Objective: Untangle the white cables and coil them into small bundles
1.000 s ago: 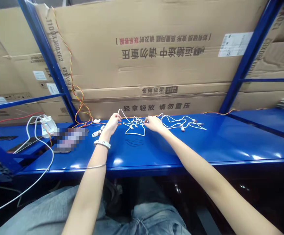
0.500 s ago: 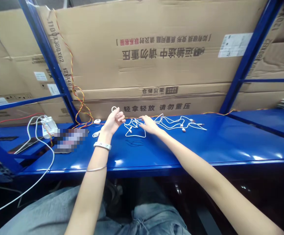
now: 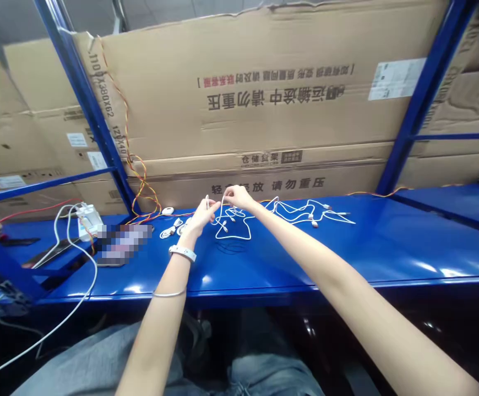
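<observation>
A tangle of thin white cables lies at the back of a blue metal shelf. My left hand, with a white wristband and a thin bangle on the arm, pinches a raised loop of one white cable. My right hand is lifted just beside it, fingers closed on the same cable, which hangs down to the shelf between them. Two small coiled white cables rest just left of my left hand.
Large cardboard boxes stand behind the shelf, between blue uprights. A twisted red-yellow wire hangs down the left post. A white charger block with white leads, a blurred flat object and a dark phone-like slab sit left.
Both hands rose off the shelf and came together. My right hand left the cable pile and now pinches the cable beside my left hand. The view tilted slightly.
</observation>
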A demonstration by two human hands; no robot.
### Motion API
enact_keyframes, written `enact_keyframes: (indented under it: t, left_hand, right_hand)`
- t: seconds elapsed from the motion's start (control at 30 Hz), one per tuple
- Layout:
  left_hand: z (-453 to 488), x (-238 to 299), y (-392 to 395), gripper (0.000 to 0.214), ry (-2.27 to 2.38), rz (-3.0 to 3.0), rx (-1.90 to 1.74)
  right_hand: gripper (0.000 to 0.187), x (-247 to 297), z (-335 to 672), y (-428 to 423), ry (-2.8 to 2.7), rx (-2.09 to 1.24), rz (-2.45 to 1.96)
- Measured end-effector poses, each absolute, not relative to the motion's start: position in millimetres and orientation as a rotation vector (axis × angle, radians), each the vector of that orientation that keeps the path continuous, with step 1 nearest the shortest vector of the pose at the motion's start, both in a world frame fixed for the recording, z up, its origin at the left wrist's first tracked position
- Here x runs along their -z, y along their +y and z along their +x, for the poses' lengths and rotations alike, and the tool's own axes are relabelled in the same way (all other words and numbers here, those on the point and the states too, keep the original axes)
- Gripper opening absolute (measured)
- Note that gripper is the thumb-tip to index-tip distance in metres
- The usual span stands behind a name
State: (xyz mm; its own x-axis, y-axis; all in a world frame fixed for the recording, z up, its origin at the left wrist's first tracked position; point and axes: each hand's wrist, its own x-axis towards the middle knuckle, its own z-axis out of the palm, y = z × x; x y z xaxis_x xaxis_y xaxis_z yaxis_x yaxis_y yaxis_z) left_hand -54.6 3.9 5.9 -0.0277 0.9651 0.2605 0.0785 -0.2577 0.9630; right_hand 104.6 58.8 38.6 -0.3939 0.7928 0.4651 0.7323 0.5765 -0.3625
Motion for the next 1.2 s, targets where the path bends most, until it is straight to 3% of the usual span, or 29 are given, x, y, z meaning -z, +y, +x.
enact_keyframes:
  t: [0.1, 0.27, 0.4, 0.57, 0.8, 1.0, 1.2]
  left_hand:
    - [-48, 1, 6, 0.043, 1.224, 1.618, -1.35]
    - [-45, 5, 12, 0.027, 1.233, 1.734, -1.383]
    - [-48, 8, 17, 0.029, 1.209, 1.657, -1.422]
    - [-47, 8, 14, 0.027, 1.009, 1.407, -1.463]
    - [-55, 1, 19, 0.023, 0.789, 0.956, -1.662]
    - [-76, -13, 21, 0.027, 0.54, 0.723, -1.996]
    - [-88, -28, 8, 0.025, 0.447, 0.745, -2.12]
  right_hand:
    - [0.015, -46, 102, 53, -2.153, -0.271, -0.996]
    - [0.018, -35, 100, 53, -2.1, -0.432, -0.782]
    - [0.033, -17, 112, 59, -2.106, -0.332, -0.871]
    - [0.029, -6, 119, 48, -2.457, -0.086, -1.062]
    - [0.025, 0, 140, 46, -2.363, 0.354, -1.365]
    - [0.023, 14, 176, 62, -2.245, 0.283, -1.663]
    - [0.029, 14, 175, 61, -2.221, 0.241, -1.649]
